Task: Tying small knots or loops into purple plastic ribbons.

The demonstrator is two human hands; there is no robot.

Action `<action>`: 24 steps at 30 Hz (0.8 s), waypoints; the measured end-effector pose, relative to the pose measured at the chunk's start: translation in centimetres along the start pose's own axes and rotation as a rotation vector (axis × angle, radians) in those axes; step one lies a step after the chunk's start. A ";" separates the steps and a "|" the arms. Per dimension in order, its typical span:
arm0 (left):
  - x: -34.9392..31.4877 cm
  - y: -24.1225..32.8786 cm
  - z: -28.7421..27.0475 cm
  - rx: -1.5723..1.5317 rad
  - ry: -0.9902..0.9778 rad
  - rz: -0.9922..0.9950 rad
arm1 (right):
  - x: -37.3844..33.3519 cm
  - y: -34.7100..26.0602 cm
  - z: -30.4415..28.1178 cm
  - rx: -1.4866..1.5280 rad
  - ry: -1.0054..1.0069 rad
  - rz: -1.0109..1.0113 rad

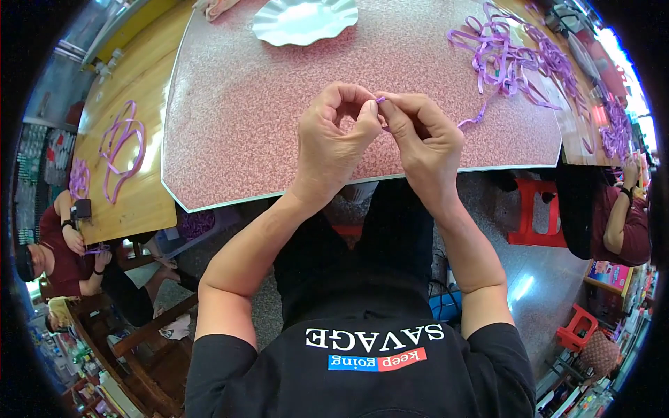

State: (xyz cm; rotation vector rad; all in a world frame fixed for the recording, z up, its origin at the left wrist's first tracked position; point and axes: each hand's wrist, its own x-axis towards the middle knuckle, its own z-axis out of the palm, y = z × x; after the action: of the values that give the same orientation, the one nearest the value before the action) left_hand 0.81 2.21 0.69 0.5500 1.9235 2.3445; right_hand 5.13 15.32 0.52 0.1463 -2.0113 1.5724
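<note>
A small purple ribbon piece (380, 99) is pinched between the left hand (333, 136) and right hand (420, 136) above a pink speckled table (237, 104); a purple ribbon heap (509, 56) and a silver foil plate (304, 19) are seen beyond.

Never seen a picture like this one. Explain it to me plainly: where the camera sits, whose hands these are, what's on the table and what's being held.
There is no machine here. The one picture comes from a wide fisheye camera worn on a person's head and looking down, so straight edges bend near the rim.

The two bare forearms rising from the lower edge are that person's own. The left hand and right hand meet over a pink speckled table, and together they pinch a small purple piece in a fingertip grip.

On the table lie a wavy-edged silver plate and a tangle of purple ribbon. More purple loops lie on the wooden table to the left. Other people sit at both sides.
</note>
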 end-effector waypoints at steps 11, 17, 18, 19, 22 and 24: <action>0.8 -1.0 -0.7 0.315 -0.022 0.485 | 0.3 -1.8 -0.2 0.285 -0.026 0.354; 1.6 -0.1 -1.6 0.716 -0.056 0.944 | 0.2 -1.7 -0.7 0.472 -0.006 0.501; 1.6 -0.1 -1.9 0.716 -0.057 0.944 | 0.3 -1.8 -0.7 0.472 -0.005 0.502; 1.6 -0.2 -2.1 0.739 -0.080 0.956 | 0.3 -1.9 -0.7 0.433 -0.011 0.493; 1.8 -0.2 -2.4 0.788 -0.107 0.972 | 0.3 -1.8 -0.3 0.314 -0.026 0.402; 1.8 0.0 -2.5 0.813 -0.110 0.975 | 0.3 -1.6 0.0 0.233 -0.033 0.318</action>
State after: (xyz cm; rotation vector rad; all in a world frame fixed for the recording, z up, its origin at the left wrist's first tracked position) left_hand -1.62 0.39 0.69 1.9823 2.9341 1.5707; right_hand 5.52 14.89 2.02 -0.0640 -1.9425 2.0138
